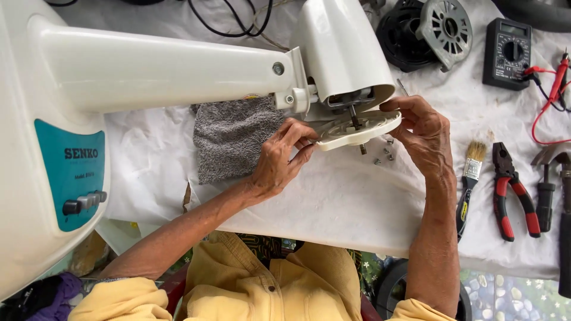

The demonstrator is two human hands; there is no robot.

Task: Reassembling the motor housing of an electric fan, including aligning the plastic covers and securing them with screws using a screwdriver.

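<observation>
A white pedestal fan lies on its side across the table, its base (pixel 47 148) at the left and its motor housing (pixel 342 50) at the top middle. Both hands hold a round cream cover plate (pixel 357 128) against the housing's open end, around the metal shaft. My left hand (pixel 279 160) pinches the plate's left edge. My right hand (pixel 422 134) grips its right edge. Several small screws (pixel 383 156) lie on the white cloth (pixel 333 196) just below the plate.
A grey towel (pixel 232 137) lies under the fan neck. To the right are a paintbrush (pixel 470 178), red-handled pliers (pixel 511 190), a hammer (pixel 550 184), a black multimeter (pixel 505 52) with red leads, and black and grey fan parts (pixel 425 30).
</observation>
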